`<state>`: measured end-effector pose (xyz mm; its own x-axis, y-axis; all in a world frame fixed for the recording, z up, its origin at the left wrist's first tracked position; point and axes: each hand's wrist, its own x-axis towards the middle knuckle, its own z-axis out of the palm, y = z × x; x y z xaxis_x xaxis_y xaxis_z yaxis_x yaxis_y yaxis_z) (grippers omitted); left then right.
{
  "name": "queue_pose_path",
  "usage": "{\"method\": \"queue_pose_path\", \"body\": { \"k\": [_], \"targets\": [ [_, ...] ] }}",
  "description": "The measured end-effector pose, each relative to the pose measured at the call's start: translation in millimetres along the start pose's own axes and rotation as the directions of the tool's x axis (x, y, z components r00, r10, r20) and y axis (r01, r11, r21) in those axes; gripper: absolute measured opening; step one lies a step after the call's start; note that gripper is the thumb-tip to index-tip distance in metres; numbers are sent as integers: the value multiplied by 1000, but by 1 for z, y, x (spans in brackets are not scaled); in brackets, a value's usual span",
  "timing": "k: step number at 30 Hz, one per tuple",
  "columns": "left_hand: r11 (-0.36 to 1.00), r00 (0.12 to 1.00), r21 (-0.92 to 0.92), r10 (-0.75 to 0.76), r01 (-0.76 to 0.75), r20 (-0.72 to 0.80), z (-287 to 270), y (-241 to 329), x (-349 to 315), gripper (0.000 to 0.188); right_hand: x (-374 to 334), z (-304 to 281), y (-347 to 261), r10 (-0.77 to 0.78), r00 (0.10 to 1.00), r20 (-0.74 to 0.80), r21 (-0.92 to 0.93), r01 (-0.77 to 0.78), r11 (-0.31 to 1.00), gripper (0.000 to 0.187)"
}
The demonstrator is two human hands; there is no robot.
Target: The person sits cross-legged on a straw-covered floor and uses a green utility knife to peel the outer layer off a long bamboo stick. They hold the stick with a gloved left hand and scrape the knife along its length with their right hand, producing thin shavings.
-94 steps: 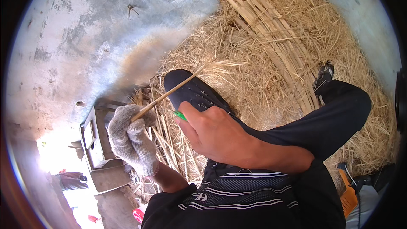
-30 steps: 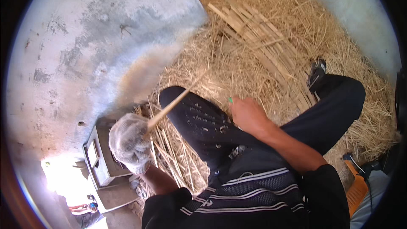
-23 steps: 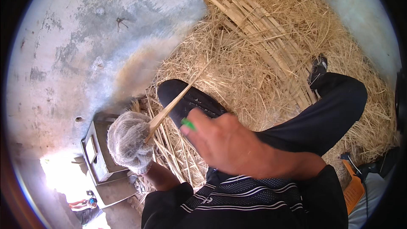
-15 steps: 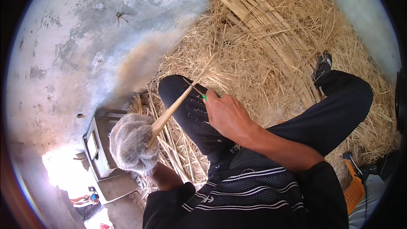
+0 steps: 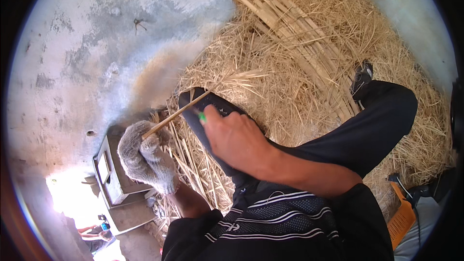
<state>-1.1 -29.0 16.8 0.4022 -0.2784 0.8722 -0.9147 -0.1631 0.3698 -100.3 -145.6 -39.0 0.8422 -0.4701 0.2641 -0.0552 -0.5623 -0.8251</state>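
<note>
My left hand (image 5: 145, 157), in a grey-white knitted glove, is closed around one end of a split bamboo strip (image 5: 176, 114). The strip slants up and rightward across my left knee. My bare right hand (image 5: 237, 140) grips a small knife, of which a green part of the handle (image 5: 202, 116) shows at the fingers. Its blade is smeared by motion and lies just below the strip; whether it touches cannot be told. Beside the strip, over the knee, stands a short pale sliver (image 5: 192, 94).
Straw-like shavings (image 5: 290, 101) cover the floor, with a bundle of long split strips (image 5: 302, 34) at the upper right. More strips (image 5: 195, 164) lie left of my leg. A boxy wooden piece (image 5: 116, 174) stands by the worn wall (image 5: 96, 67). An orange plastic crate (image 5: 401, 220) sits lower right.
My gloved hand has shifted slightly left and rolled, turning the strip to a flatter slant. My right hand has moved left and a little down with the knife, whose blade has blurred.
</note>
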Motion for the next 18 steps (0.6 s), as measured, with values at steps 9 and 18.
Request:
{"method": "queue_pose_path", "body": {
  "k": [9,18],
  "targets": [
    [987,993,-114,-113,110,-21,15,9,-12,37,10,40,143,239,970,42,-200,-226,953,24],
    [979,977,-109,-182,170,-109,9,11,-5,29,14,-11,3,-88,996,30,229,79,970,29]
  ]
}}
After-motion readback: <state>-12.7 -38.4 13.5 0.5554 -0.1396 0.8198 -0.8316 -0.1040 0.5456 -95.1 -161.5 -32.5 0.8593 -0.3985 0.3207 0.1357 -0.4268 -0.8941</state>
